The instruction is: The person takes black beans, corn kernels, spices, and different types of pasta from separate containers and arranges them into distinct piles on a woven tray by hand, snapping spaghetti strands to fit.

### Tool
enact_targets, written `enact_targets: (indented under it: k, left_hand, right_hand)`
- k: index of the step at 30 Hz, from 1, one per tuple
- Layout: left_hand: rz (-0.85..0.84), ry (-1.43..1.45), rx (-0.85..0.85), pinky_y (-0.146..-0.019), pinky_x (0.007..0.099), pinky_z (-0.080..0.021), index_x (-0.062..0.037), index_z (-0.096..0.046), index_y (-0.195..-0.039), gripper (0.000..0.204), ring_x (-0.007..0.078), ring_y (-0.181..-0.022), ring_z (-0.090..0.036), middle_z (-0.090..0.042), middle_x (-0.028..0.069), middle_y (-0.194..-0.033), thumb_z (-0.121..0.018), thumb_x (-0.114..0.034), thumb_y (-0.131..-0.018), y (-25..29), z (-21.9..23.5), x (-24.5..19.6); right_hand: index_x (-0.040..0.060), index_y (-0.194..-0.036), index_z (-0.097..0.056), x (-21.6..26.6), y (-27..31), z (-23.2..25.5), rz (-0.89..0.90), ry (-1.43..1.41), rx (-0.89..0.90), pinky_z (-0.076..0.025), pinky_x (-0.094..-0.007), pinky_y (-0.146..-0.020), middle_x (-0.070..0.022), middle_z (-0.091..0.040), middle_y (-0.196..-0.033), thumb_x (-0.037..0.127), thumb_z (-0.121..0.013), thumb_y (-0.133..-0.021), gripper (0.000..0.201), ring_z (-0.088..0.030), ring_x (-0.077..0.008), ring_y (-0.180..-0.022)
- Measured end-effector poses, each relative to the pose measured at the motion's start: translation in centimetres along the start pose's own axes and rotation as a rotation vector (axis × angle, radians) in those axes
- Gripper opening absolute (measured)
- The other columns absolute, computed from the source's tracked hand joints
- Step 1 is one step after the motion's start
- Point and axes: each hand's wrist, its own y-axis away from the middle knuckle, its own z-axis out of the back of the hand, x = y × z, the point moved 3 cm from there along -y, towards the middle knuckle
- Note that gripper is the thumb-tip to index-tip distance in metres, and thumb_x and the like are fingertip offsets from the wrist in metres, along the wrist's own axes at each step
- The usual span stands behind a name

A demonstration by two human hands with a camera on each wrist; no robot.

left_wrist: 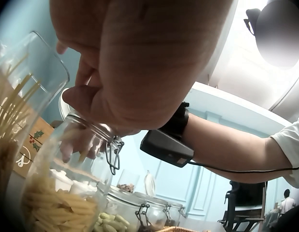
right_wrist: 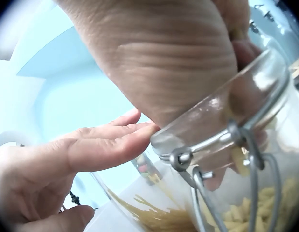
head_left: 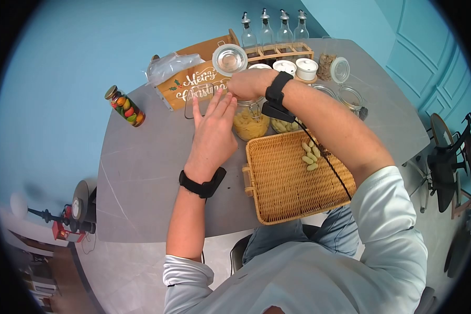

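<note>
Glass jar (head_left: 250, 119): penne inside, on grey table (head_left: 141, 172), just left of basket (head_left: 290, 178).
Right hand (head_left: 251, 82): over jar mouth; head view hides the fingers.
Right wrist view: fingers (right_wrist: 246, 92) reach inside the jar rim (right_wrist: 222, 121), wire clasp (right_wrist: 188, 162) hangs open; what they pinch, cannot tell.
Left hand (head_left: 213, 133): flat, fingers straight and together, against the jar's left side.
Left wrist view: spaghetti jar (left_wrist: 16, 111) close by, more jars behind.
Around: pasta pieces (head_left: 311, 155) in basket, Christmas sign (head_left: 193, 86), oil bottles (head_left: 275, 29), vegetable jar (head_left: 125, 106).
</note>
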Motion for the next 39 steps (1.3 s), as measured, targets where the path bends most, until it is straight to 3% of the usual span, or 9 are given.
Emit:
enact_targets:
  k: [5, 11, 13, 15, 22, 25, 27, 30, 39]
  left_hand:
    - [0.006, 0.006, 0.041, -0.125, 0.0663, -0.016, -0.0005, -0.06, -0.14, 0.069, 0.0291, -0.15, -0.042, -0.058, 0.0106, -0.148, -0.052, 0.015, -0.073, 0.0, 0.2, -0.2]
    - [0.016, -0.023, -0.006, -0.124, 0.0637, -0.019, -0.0001, -0.059, -0.14, 0.065, 0.0309, -0.15, -0.042, -0.057, 0.0137, -0.149, -0.053, 0.013, -0.077, 0.3, 0.0, -0.9]
    - [0.022, 0.096, -0.173, -0.118, 0.0575, -0.032, 0.0006, -0.061, -0.135, 0.056, 0.0333, -0.143, -0.048, -0.06, 0.0174, -0.141, -0.056, 0.009, -0.08, 0.5, 1.0, -2.4]
    - [0.045, 0.152, -0.056, -0.112, 0.0532, -0.038, 0.0008, -0.062, -0.131, 0.049, 0.0343, -0.136, -0.052, -0.061, 0.0186, -0.136, -0.059, 0.006, -0.083, 1.5, 1.3, -3.7]
    - [-0.186, 0.508, 0.741, -0.102, 0.044, -0.05, 0.0005, -0.066, -0.125, 0.039, 0.0371, -0.119, -0.061, -0.065, 0.0206, -0.125, -0.071, -0.014, -0.089, 6.3, -3.9, -7.7]
    - [-0.204, 0.475, 0.797, -0.105, 0.0442, -0.049, 0.0003, -0.065, -0.129, 0.044, 0.0369, -0.124, -0.06, -0.063, 0.0209, -0.131, -0.072, -0.018, -0.09, 7.2, -5.9, -8.7]
    - [-0.202, 0.459, 0.801, -0.106, 0.0444, -0.049, 0.0002, -0.065, -0.13, 0.045, 0.0374, -0.126, -0.059, -0.063, 0.021, -0.133, -0.072, -0.019, -0.089, 7.4, -6.5, -8.8]
    - [-0.204, 0.437, 0.793, -0.107, 0.0455, -0.048, -0.0002, -0.064, -0.131, 0.048, 0.0386, -0.129, -0.058, -0.061, 0.0211, -0.136, -0.073, -0.021, -0.088, 7.6, -6.9, -8.9]
    - [-0.178, 0.386, 0.753, -0.107, 0.0479, -0.047, -0.0017, -0.063, -0.132, 0.048, 0.0391, -0.129, -0.057, -0.061, 0.0201, -0.135, -0.072, -0.021, -0.089, 7.9, -6.9, -8.8]
  right_hand:
    - [-0.0015, -0.091, -0.075, -0.4, 2.7, 2.6, 0.033, 0.07, -0.369, -0.058, -0.0436, -0.072, -0.0174, -0.074, -0.083, 0.024, -0.075, -0.09, 0.026, -0.073, -0.0375, -0.078]
    - [0.0021, -0.086, -0.073, -1.0, 11.8, 1.0, -0.06, -0.714, -0.205, -0.05, -0.0286, -0.061, -0.0036, -0.068, -0.072, 0.033, -0.068, -0.102, 0.035, -0.063, -0.0121, -0.065]
    - [0.0032, -0.087, -0.073, -0.5, 13.6, -2.8, -0.116, -0.853, -0.119, -0.049, -0.0275, -0.061, -0.0011, -0.068, -0.072, 0.036, -0.068, -0.102, 0.036, -0.061, -0.0094, -0.065]
    - [0.0043, -0.089, -0.074, 0.4, 14.1, -7.0, -0.168, -0.99, -0.037, -0.049, -0.0263, -0.061, 0.0014, -0.067, -0.072, 0.038, -0.068, -0.102, 0.037, -0.058, -0.0068, -0.064]
    - [0.0043, -0.103, -0.074, 2.1, 12.9, -14.2, -0.466, -1.12, 0.108, -0.045, -0.0259, -0.046, -0.0025, -0.066, -0.078, 0.042, -0.062, -0.106, 0.04, -0.064, -0.0106, -0.067]
    - [0.0034, -0.117, -0.073, 2.0, 12.8, -14.1, -0.444, -1.15, 0.074, -0.054, -0.0301, -0.058, -0.0082, -0.071, -0.093, 0.038, -0.061, -0.107, 0.038, -0.07, -0.0161, -0.077]
    - [0.0034, -0.127, -0.07, 0.8, 12.3, -15.2, -0.109, -0.895, -0.11, -0.058, -0.0342, -0.079, -0.0124, -0.074, -0.108, 0.032, -0.061, -0.106, 0.036, -0.073, -0.0207, -0.091]
    - [0.0047, -0.131, -0.069, 1.2, 13.7, -13.2, -0.153, -0.946, -0.042, -0.054, -0.0359, -0.095, -0.0148, -0.075, -0.114, 0.021, -0.067, -0.102, 0.034, -0.071, -0.0219, -0.102]
    - [-0.0056, -0.113, -0.069, 3.5, 16.2, -14.1, -0.235, -0.487, -0.061, -0.054, -0.0459, -0.093, -0.0245, -0.071, -0.107, 0.006, -0.089, -0.067, 0.052, -0.068, -0.0419, -0.107]
